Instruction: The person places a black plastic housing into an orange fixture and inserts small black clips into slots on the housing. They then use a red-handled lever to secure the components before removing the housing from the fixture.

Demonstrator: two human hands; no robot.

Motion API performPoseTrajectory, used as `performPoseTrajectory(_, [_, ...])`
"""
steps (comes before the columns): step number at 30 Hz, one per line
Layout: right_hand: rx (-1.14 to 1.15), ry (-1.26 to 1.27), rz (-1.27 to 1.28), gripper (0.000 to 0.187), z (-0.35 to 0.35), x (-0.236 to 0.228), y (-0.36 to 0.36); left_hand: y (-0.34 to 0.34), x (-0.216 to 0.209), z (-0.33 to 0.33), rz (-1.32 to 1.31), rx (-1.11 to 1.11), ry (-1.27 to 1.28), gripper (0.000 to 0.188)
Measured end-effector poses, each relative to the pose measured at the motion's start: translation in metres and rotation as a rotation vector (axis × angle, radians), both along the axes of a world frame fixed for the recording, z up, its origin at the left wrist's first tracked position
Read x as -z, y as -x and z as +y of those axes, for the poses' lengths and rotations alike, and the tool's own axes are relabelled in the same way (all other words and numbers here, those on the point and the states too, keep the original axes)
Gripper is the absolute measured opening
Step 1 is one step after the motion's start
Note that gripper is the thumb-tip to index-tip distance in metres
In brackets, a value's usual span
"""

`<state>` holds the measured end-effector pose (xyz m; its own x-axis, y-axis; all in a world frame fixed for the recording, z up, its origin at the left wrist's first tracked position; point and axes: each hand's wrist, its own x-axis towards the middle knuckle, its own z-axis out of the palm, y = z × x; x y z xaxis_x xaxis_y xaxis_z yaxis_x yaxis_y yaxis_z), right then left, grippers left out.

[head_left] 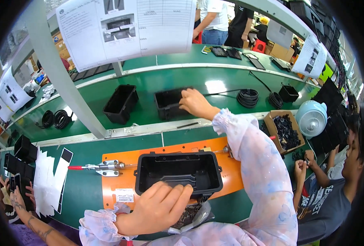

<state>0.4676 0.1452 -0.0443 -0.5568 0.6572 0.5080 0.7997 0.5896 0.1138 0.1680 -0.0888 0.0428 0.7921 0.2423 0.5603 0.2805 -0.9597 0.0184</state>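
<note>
A black plastic box [180,158] with an open top sits on an orange fixture plate [233,180] in front of me. My left hand [159,207] is over the box's near rim, its fingers bent and close together; whatever is under them is hidden. Across the bench my right hand [196,103] reaches to a second open black box [167,110] on the green belt. Its fingers are closed over that box's right edge. A toggle clamp [110,166] with a red handle is mounted left of the nearer box. Below the box lies a clear bag of screws [190,215].
Another black box [120,104] and coiled black cables [247,98] sit on the belt [214,78]. A carton of small black parts [286,131] and a light-blue fan [312,119] stand at right. White sheets [46,180] lie left. People work on both sides; a metal post [63,78] rises at left.
</note>
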Motion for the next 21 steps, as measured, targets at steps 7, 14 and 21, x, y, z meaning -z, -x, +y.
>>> performPoseTrajectory(7, [0.32, 0.142, 0.185, 0.037, 0.012, -0.026, -0.001, -0.01, 0.006, -0.001, 0.073, -0.081, -0.068, 0.041])
performPoseTrajectory(14, [0.2, 0.889, 1.004, 0.03, -0.097, -0.098, -0.02, 0.004, 0.047, 0.0, 0.233, 0.026, 0.094, 0.051])
performPoseTrajectory(21, [0.099, 1.137, 1.035, 0.033, -0.187, -0.092, -0.026, 0.004, 0.05, -0.004, 0.276, 0.046, 0.132, 0.067])
